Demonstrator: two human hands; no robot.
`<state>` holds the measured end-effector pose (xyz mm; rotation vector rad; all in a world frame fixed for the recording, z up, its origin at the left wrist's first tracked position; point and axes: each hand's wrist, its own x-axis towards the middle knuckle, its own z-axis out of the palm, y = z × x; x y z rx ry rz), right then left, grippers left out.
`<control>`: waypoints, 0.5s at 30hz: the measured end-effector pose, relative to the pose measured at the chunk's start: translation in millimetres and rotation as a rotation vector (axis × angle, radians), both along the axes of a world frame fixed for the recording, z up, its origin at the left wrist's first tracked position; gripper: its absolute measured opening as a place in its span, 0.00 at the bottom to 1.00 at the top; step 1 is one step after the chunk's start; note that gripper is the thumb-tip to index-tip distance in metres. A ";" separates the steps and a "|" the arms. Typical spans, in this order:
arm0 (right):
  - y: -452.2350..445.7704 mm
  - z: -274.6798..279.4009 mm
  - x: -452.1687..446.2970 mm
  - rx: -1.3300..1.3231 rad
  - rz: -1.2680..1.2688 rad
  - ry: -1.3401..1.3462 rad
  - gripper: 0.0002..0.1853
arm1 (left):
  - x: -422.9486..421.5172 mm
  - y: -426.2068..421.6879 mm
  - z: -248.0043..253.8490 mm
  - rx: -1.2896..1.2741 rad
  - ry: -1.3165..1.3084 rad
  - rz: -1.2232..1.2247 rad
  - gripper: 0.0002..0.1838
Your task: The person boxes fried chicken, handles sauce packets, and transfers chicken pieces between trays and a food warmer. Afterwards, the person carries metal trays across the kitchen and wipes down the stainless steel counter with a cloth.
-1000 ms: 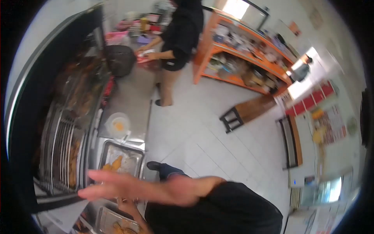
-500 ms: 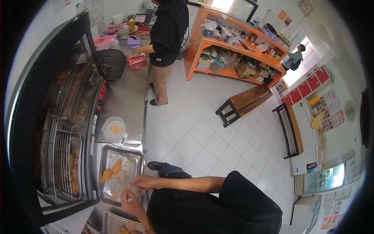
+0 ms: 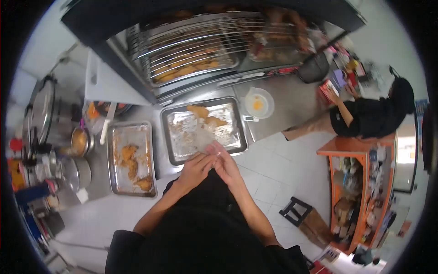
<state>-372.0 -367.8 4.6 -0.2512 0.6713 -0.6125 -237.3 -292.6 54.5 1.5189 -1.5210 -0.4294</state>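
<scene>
My left hand (image 3: 195, 172) and my right hand (image 3: 226, 168) meet at the near edge of a metal tray (image 3: 172, 152). Pinched between their fingers is a thin, see-through piece of plastic, apparently a clear plastic bag (image 3: 204, 137), hanging over the tray. Both hands are closed on it. Pieces of fried chicken (image 3: 214, 121) lie toward the far side of that tray, among crumbs. To the left, a second metal tray (image 3: 116, 179) carries several more browned fried pieces.
A glass-fronted warming cabinet with a wire rack (image 3: 196, 50) stands behind the trays. Right of them sits a whitish bowl (image 3: 269, 104). Pots (image 3: 77, 172) crowd the left. A co-worker (image 3: 372, 112) stands at the counter's right, near an orange shelf (image 3: 356, 145) and a bench (image 3: 310, 221).
My view has swung left to face the counter, bringing the second tray and the pots into sight. Both hands stay together at the tray's near edge, and the plastic shows more clearly.
</scene>
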 end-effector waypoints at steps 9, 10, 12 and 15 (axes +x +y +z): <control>-27.1 15.6 25.3 0.111 0.205 -0.265 0.26 | -1.0 5.2 5.5 -0.012 -0.028 0.081 0.12; -27.5 14.1 27.6 0.117 0.229 -0.267 0.26 | -1.9 5.0 6.3 -0.033 -0.035 0.081 0.12; -25.5 9.2 35.5 -0.114 0.309 -0.016 0.27 | -4.5 7.4 1.3 -0.029 -0.042 0.104 0.12; -29.4 8.2 41.1 -0.137 0.415 0.001 0.28 | -5.8 14.3 0.2 -0.032 -0.054 0.133 0.12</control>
